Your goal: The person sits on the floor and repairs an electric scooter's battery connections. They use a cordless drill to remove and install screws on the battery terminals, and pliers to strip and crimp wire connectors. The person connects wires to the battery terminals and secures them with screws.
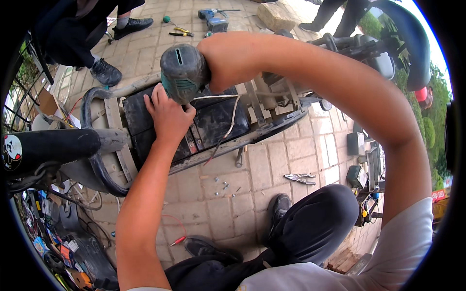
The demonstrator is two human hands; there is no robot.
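Observation:
My right hand [221,68] is wrapped round the grip of a black and teal cordless drill [184,72], whose rear end faces up. The drill's body hides its tip. Just below it, my left hand [169,116] lies with fingers spread on black battery blocks [221,123], its thumb stretched toward the drill. These blocks sit inside the metal frame [194,159] of an electric scooter. A pale cable [234,116] runs across the battery tops. Metal connecting strips [191,140] show beside my left hand.
Pliers [300,178] and several small screws [225,185] lie on the paving. Beyond the frame are yellow-handled pliers [181,32] and a blue drill [208,14]. A red-tipped test lead [178,240] lies by my shoe. Another person's shoes [106,72] stand at the far left.

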